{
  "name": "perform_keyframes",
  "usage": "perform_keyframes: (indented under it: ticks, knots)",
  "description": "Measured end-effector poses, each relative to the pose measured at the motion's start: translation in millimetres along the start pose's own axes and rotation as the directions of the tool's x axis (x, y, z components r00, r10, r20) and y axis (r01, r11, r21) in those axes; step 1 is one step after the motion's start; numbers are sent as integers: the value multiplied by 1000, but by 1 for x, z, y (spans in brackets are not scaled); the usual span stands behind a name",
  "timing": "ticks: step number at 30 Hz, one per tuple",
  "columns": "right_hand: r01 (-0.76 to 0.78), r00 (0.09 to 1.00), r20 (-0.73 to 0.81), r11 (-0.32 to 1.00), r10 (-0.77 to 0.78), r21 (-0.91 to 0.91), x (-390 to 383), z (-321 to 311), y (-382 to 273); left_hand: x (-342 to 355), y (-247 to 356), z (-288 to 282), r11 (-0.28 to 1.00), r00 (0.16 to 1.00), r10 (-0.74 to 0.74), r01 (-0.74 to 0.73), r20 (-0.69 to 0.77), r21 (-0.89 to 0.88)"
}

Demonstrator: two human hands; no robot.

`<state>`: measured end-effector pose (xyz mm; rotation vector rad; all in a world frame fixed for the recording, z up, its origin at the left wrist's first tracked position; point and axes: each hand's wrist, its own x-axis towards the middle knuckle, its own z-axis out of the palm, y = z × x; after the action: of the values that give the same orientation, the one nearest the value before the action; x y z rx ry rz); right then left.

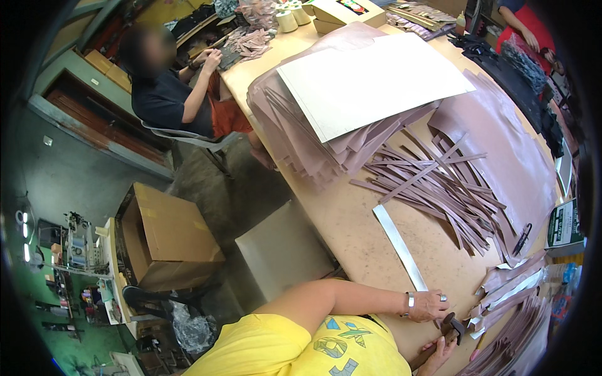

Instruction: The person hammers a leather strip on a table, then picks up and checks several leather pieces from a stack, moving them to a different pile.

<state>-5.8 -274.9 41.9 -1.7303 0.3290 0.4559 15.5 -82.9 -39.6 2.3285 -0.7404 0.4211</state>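
My left hand point(429, 306), with a bracelet and a ring, is closed low over the table beside a dark hammer head. What its fingers hold, if anything, is too small to make out. My right hand point(440, 356) is wrapped round the handle of a hammer point(452, 327) near the table's front edge. A long pale strip point(399, 248) lies flat on the table, its near end beside my left wrist. Beyond it is a loose pile of narrow mauve leather strips point(433, 188).
A white sheet point(376, 78) covers stacked mauve leather sheets point(295, 141). More leather pieces point(511, 338) lie at the right, near a pen point(522, 239). A co-worker point(169, 94) sits at the far left edge; another person point(530, 28) is far right. A cardboard box point(175, 232) stands left.
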Motion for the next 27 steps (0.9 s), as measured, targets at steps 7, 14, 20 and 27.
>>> perform_keyframes:
  ticks: [7,14,20,27]
  knots:
    - [2,1000,12,1000,-2,-7,1,-2,3,0,0,-1,1000,1000,0,0,22,9]
    - [23,1000,21,1000,-24,8,4,-4,8,0,1,-2,1000,1000,-1,2,-5,8]
    - [16,1000,18,1000,-16,-17,5,-5,9,1,1,0,1000,1000,-3,4,-3,10]
    - [-9,1000,15,1000,9,-11,1,-2,2,1,1,1,1000,1000,2,-2,-11,5]
